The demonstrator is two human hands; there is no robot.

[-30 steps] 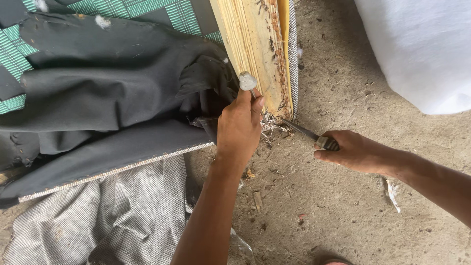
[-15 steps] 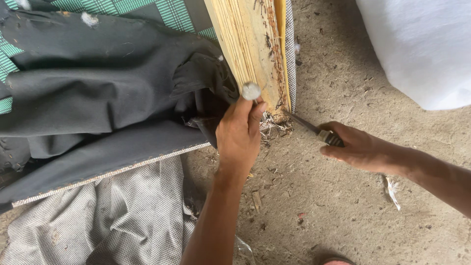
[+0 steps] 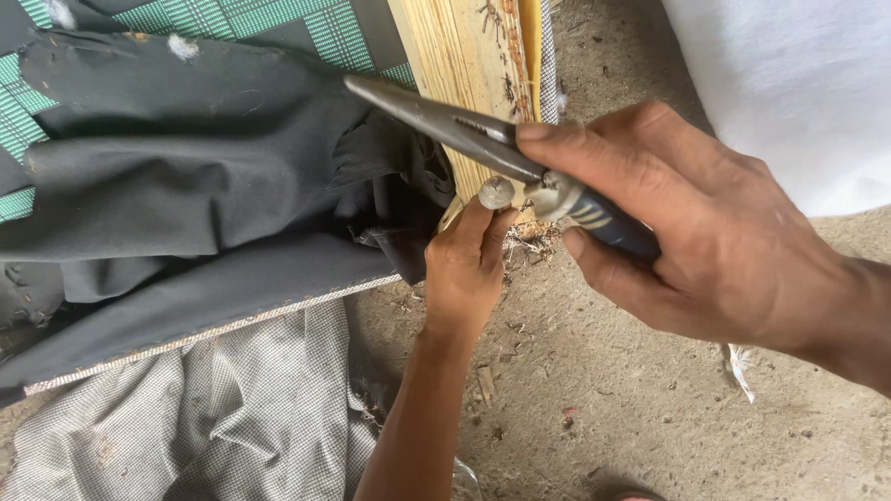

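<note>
Pliers (image 3: 455,125), jaws together, gripped in right hand (image 3: 705,232), raised over dark cloth (image 3: 186,195) beside wooden frame (image 3: 464,56). Left hand (image 3: 464,269) pinches a small round metal piece (image 3: 496,193) at the frame's near edge.

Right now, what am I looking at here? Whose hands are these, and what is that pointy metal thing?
The camera sits on a person's head and looks down, so both hands are that person's own. The right hand holds long-nosed pliers with a dark striped handle, raised close to the camera. The left hand pinches a small round metal piece against the edge of a wooden frame. Dark cloth hangs off the frame. Below lie checked grey fabric and a dusty concrete floor.
</note>
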